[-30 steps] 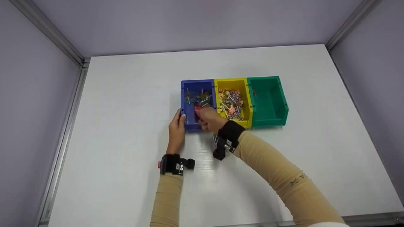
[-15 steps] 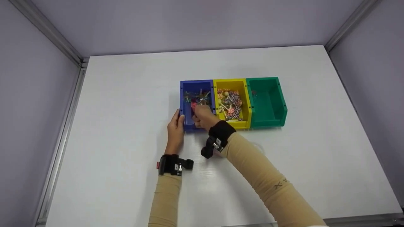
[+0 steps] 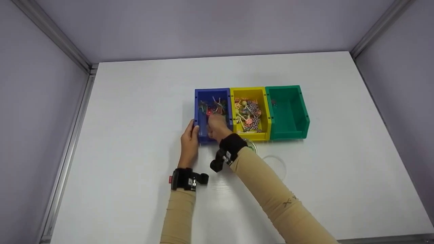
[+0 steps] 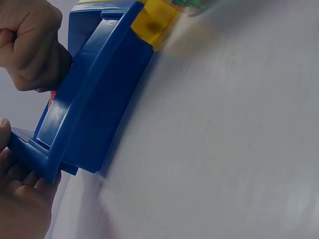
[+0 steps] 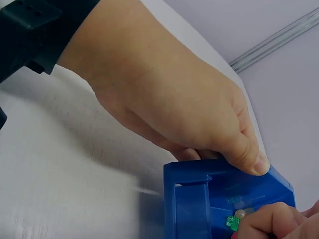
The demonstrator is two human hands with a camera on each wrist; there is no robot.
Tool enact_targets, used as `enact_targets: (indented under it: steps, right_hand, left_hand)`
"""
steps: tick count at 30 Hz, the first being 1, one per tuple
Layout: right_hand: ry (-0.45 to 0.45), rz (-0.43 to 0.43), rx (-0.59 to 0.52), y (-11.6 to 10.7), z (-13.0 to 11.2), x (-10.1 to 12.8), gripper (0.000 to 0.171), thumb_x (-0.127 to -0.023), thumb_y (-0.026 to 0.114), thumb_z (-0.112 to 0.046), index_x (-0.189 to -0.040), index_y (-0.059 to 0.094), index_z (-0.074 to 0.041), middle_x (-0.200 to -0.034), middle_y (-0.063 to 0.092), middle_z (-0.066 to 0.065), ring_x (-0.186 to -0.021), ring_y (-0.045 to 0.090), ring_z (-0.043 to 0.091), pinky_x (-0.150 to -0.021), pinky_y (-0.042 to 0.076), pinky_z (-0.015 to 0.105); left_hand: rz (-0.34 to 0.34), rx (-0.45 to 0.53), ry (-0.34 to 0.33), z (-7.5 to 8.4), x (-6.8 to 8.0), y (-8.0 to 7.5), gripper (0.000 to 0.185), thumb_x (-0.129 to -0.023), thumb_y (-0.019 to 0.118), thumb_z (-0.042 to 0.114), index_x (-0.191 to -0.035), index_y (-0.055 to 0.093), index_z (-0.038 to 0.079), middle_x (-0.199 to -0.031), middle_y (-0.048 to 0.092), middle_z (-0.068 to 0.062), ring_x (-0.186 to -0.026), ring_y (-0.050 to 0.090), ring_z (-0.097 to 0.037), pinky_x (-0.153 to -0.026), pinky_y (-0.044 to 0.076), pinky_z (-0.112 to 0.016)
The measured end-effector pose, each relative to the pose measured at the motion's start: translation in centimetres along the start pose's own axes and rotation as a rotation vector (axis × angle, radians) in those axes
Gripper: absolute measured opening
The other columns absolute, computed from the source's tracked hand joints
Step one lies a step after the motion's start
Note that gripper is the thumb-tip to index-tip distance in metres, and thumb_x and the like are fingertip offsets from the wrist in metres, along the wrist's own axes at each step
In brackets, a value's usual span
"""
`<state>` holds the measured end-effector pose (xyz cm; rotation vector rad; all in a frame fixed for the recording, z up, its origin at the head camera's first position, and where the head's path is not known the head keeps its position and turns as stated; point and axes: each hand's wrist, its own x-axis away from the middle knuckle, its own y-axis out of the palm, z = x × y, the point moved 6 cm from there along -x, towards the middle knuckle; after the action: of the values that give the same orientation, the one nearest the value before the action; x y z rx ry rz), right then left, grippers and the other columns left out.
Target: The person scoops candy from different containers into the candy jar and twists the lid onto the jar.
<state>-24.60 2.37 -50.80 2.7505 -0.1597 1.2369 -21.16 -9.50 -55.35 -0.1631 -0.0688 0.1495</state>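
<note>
My right hand (image 3: pixel 218 126) reaches down inside the blue bin (image 3: pixel 200 126) and grips a small red scoop (image 3: pixel 209 111). Its fingers are curled, and most of the scoop's handle is hidden in them. Wrapped lollipops (image 3: pixel 218 102) with white sticks lie at the scoop's mouth and towards the bin's back. With thumb inside and fingers outside, my left hand (image 3: pixel 189 144) pinches the bin's left wall. The right wrist view shows this left hand (image 5: pixel 174 94) large at the wall, and a green candy (image 5: pixel 233 222) beside my right fingers.
A yellow bin (image 3: pixel 252 136) with swirl lollipops adjoins the blue one, then a green bin (image 3: pixel 288 113) with small reddish bits at its back left. A clear jar (image 3: pixel 251 145) sits partly behind my right wrist, near a clear ring-shaped lid (image 3: pixel 276 166).
My right hand has shifted left and pushed the red scoop further among the lollipops, which have moved about. The jar and clear lid now show beside the right arm. The left hand stays put.
</note>
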Motion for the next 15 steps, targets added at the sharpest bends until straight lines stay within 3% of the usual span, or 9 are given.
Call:
enact_targets:
  steps: [8,11,15]
  right_hand:
    - [-0.058,0.009,0.044,0.28,-0.11,-0.15,0.043,-0.103,0.033,-0.017,-0.059,0.033,-0.014,-0.049,0.026,-0.006,-0.043,0.022,0.008,-0.041,0.019,0.023]
    - [-0.063,0.013,0.011,0.56,0.05,-0.35,0.043,-0.103,0.031,-0.016,-0.06,0.034,-0.013,-0.049,0.027,-0.006,-0.042,0.022,0.007,-0.04,0.02,0.022]
    - [-0.085,0.067,0.014,0.83,0.34,-0.75,0.041,-0.103,0.029,-0.014,-0.063,0.037,-0.013,-0.049,0.03,-0.007,-0.041,0.025,0.007,-0.038,0.022,0.022]
  left_hand:
    - [0.0,-0.015,0.001,0.47,0.28,-0.17,0.049,-0.103,0.044,0.023,-0.146,0.038,-0.002,-0.15,0.043,-0.02,-0.141,0.041,-0.031,-0.12,0.034,-0.043]
    - [-0.003,-0.012,0.003,0.57,0.24,-0.19,0.049,-0.104,0.044,0.022,-0.146,0.039,-0.002,-0.149,0.043,-0.02,-0.141,0.041,-0.031,-0.119,0.034,-0.043]
    - [0.007,-0.025,0.009,0.23,-0.01,-0.08,0.048,-0.103,0.044,0.021,-0.145,0.039,-0.002,-0.149,0.044,-0.02,-0.141,0.041,-0.031,-0.12,0.034,-0.042]
